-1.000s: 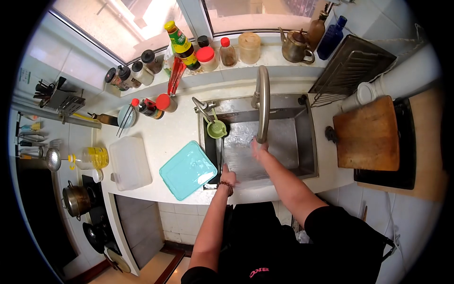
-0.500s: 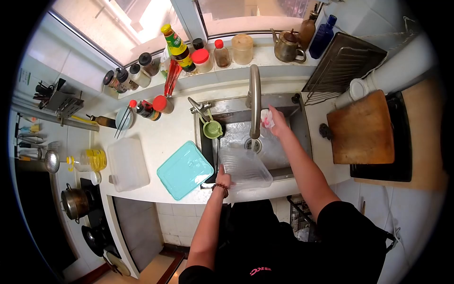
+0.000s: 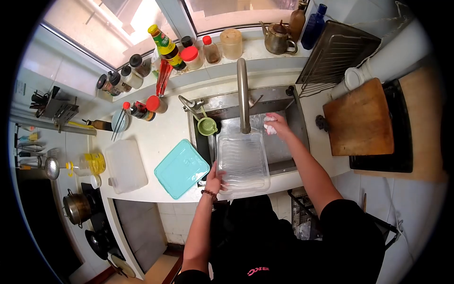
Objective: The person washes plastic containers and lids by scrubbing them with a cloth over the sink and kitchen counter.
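A clear ridged plastic container (image 3: 243,163) is tilted over the front of the steel sink (image 3: 303,137), its far edge under the curved faucet (image 3: 243,94). My left hand (image 3: 215,181) grips its left side near the front corner. My right hand (image 3: 278,125) is closed on a white and pink cloth (image 3: 270,125) over the right part of the sink, apart from the container. Left of the sink a turquoise lid (image 3: 182,169) lies flat on the counter. A green strainer-like cup (image 3: 207,126) sits at the sink's left side.
A translucent box (image 3: 126,166) lies on the left counter, with an oil bottle (image 3: 94,164) beyond it. Jars and a sauce bottle (image 3: 166,47) line the sill, beside a metal teapot (image 3: 278,39). A wooden board (image 3: 362,118) and an oven rack (image 3: 338,54) are at the right.
The container has come up and turned flatter toward the camera, under the faucet. My right hand moved from the container to the right of the faucet, and the cloth in it came into view.
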A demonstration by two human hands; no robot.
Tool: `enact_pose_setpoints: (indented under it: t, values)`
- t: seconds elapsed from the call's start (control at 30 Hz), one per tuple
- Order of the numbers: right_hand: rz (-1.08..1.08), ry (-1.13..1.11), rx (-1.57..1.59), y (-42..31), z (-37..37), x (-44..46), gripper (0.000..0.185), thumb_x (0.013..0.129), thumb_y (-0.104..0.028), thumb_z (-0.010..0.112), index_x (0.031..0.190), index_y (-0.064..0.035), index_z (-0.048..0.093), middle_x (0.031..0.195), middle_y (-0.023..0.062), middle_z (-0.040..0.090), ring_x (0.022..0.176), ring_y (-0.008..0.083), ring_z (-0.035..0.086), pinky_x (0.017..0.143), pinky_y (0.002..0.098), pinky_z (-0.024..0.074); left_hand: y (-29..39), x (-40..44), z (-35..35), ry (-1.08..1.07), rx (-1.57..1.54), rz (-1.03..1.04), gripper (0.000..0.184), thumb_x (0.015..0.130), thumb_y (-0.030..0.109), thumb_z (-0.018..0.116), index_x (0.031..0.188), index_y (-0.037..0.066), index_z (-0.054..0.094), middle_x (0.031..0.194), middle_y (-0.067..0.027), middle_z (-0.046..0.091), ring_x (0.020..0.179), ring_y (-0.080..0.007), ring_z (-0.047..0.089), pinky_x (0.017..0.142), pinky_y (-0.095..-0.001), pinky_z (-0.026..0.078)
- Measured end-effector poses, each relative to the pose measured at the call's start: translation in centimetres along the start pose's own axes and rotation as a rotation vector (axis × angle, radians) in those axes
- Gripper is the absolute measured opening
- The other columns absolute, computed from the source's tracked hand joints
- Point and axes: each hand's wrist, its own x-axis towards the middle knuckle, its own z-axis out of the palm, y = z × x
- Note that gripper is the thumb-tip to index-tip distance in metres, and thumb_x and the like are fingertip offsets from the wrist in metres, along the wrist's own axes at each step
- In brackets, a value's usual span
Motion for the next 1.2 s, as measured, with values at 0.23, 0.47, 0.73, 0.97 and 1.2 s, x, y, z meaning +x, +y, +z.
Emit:
enact_pose_setpoints:
  t: [0.23, 0.47, 0.73, 0.97, 1.2]
  values:
    - [-0.182, 0.002, -0.091, -1.5, 0.4, -0.6, 0.040, 0.084, -0.010, 0.079, 0.120, 0.0012, 0.064, 0.118, 0.0141, 0.068, 0.105, 0.0193, 0.065, 0.087, 0.0328, 0.0539, 5.7, -3.2, -0.3, -0.048, 0.112, 0.073, 0.077, 0.096, -0.007, 0.034, 0.163, 0.028, 0.021, 0.124, -0.0151, 0.061, 0.063, -0.0178, 0.066, 0.048, -0.0300, 0.058]
    - [-0.024, -0.072, -0.261, -4.7, 1.4, -1.0, 0.023, 0.096, -0.021, 0.069, 0.106, 0.0003, 0.070, 0.102, 0.0148, 0.072, 0.098, 0.0220, 0.069, 0.085, 0.0321, 0.0546, 9.7, -6.1, 1.0, -0.022, 0.272, 0.111, 0.080, 0.091, -0.010, 0.036, 0.163, 0.022, 0.023, 0.125, -0.0168, 0.061, 0.064, -0.0194, 0.066, 0.048, -0.0312, 0.057]
    - [-0.870, 0.190, -1.129, -2.4, 1.8, -0.6, 0.024, 0.094, -0.034, 0.068, 0.096, -0.0143, 0.082, 0.110, 0.0127, 0.075, 0.112, 0.0301, 0.065, 0.095, 0.0539, 0.0437, 11.8, -7.2, 2.0, 0.005, 0.250, 0.028, 0.082, 0.086, -0.008, 0.036, 0.163, 0.019, 0.025, 0.124, -0.0175, 0.063, 0.063, -0.0206, 0.067, 0.048, -0.0318, 0.058]
    - [-0.405, 0.181, -1.575, -6.8, 3.1, -4.0, 0.036, 0.095, -0.046, 0.064, 0.088, -0.0161, 0.082, 0.100, 0.0111, 0.075, 0.104, 0.0275, 0.065, 0.094, 0.0448, 0.0354, 12.2, -6.0, 3.8, 0.288, 1.052, 0.288, 0.071, 0.086, -0.001, 0.046, 0.155, 0.011, 0.039, 0.111, -0.0238, 0.069, 0.103, -0.0444, 0.065, 0.094, -0.0518, 0.052]
    - [-0.422, 0.313, -1.622, -3.7, 0.5, -3.5, 0.042, 0.096, -0.049, 0.060, 0.078, -0.0155, 0.080, 0.081, 0.0135, 0.074, 0.085, 0.0316, 0.070, 0.092, 0.0483, 0.0386, 13.6, -7.0, 3.5, 0.140, 0.590, 0.035, 0.075, 0.087, -0.004, 0.038, 0.159, 0.016, 0.034, 0.115, -0.0177, 0.069, 0.070, -0.0294, 0.071, 0.061, -0.0407, 0.060]
